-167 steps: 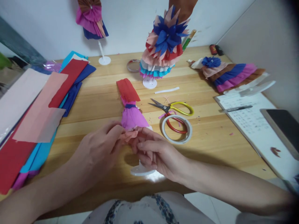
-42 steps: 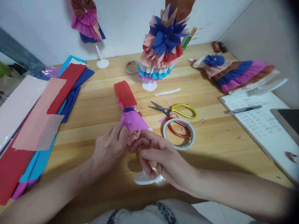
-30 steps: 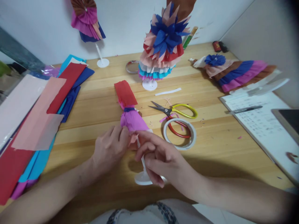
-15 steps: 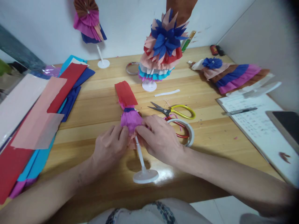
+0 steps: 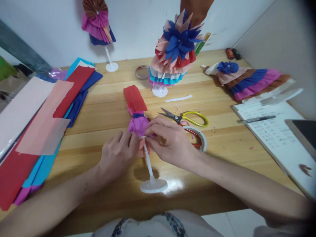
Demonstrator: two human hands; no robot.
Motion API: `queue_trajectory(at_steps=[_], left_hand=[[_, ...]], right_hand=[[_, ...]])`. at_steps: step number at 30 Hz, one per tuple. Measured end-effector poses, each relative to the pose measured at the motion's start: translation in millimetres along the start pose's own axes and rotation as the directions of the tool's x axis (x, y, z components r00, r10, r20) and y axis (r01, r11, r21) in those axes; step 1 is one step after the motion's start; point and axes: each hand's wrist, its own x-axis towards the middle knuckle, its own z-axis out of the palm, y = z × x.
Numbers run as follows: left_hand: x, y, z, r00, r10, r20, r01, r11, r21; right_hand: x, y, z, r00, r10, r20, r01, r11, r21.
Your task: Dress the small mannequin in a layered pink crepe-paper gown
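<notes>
A small crepe paper dress [image 5: 137, 125] lies on its white doll stand [image 5: 154, 186] in front of me. Its top is red, the waist has a dark blue band, and the skirt is magenta with peach paper beneath. My left hand [image 5: 120, 148] is closed on the lower left edge of the skirt. On the other side, my right hand [image 5: 170, 140] pinches the same hem between thumb and fingers. A thin pale edge runs between the two hands; what exactly it is stays unclear. Scissors [image 5: 176, 118] with yellow handles and a roll of tape [image 5: 203, 140] lie just beyond my right hand.
Crepe paper sheets [image 5: 46, 115] are stacked at the left. A ruffled dress [image 5: 168, 62] and a smaller one [image 5: 96, 24] stand at the back; another dress [image 5: 256, 80] lies at the right, near a notebook [image 5: 266, 131], a pen [image 5: 259, 119] and a phone [image 5: 303, 131].
My right hand has lifted slightly, its fingers now pinching at the hem, where a pale edge shows. The left hand stays at the skirt's edge. The view has shifted a little.
</notes>
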Motion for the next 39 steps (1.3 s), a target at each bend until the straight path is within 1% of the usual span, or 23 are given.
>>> queue_trajectory(at_steps=[4, 10, 14, 18, 21, 25, 28, 30, 32, 35, 37, 39], left_hand=[[-1.7, 0.9, -0.7, 1.0, -0.024, 0.017, 0.025, 0.999, -0.039], [-7.9, -3.0, 1.2, 0.994, -0.069, 0.079, 0.082, 0.98, -0.181], [-8.1, -6.7, 2.5, 0.993, -0.08, 0.091, 0.098, 0.974, -0.204], [-6.4, -6.4, 2.5, 0.996, -0.067, 0.064, 0.079, 0.978, -0.195], [-6.5, -4.9, 2.5, 0.996, -0.062, 0.06, 0.072, 0.982, -0.174], [-8.9, -4.4, 3.5, 0.994, -0.08, 0.075, 0.092, 0.981, -0.173], [-10.0, -4.7, 4.8, 0.992, -0.09, 0.093, 0.106, 0.976, -0.188], [-9.6, -4.7, 5.7, 0.992, -0.093, 0.091, 0.109, 0.975, -0.196], [-9.0, -4.5, 6.5, 0.991, -0.096, 0.092, 0.113, 0.975, -0.193], [-8.5, -4.1, 7.3, 0.99, -0.1, 0.096, 0.116, 0.979, -0.17], [-8.4, -3.6, 7.2, 0.991, -0.101, 0.092, 0.114, 0.982, -0.151], [-8.2, -3.0, 6.4, 0.992, -0.098, 0.077, 0.108, 0.986, -0.13]], right_hand=[[-0.1, 1.4, -1.2, 0.999, 0.025, 0.039, -0.025, 1.0, 0.004], [-1.6, 4.1, 1.8, 0.998, 0.065, 0.016, -0.065, 0.997, 0.043], [-1.7, 4.4, 1.1, 0.997, 0.064, 0.036, -0.065, 0.997, 0.031], [-0.9, 1.0, -0.2, 0.996, -0.037, 0.086, 0.036, 0.999, 0.004], [-0.4, -0.2, 0.3, 0.987, -0.138, 0.08, 0.14, 0.99, -0.023], [-2.2, 1.6, 0.8, 0.949, -0.309, 0.058, 0.314, 0.942, -0.115], [-5.2, 2.5, 0.5, 0.928, -0.362, 0.086, 0.372, 0.915, -0.154], [-6.8, 2.5, -0.5, 0.925, -0.36, 0.119, 0.374, 0.919, -0.13], [-7.4, 2.4, -2.7, 0.926, -0.357, 0.125, 0.369, 0.926, -0.084], [-7.1, 2.9, -6.3, 0.935, -0.348, 0.066, 0.35, 0.936, -0.025], [-6.9, 4.3, -6.5, 0.947, -0.32, 0.028, 0.321, 0.946, -0.04], [-7.0, 6.4, -3.7, 0.959, -0.281, 0.037, 0.283, 0.953, -0.104]])
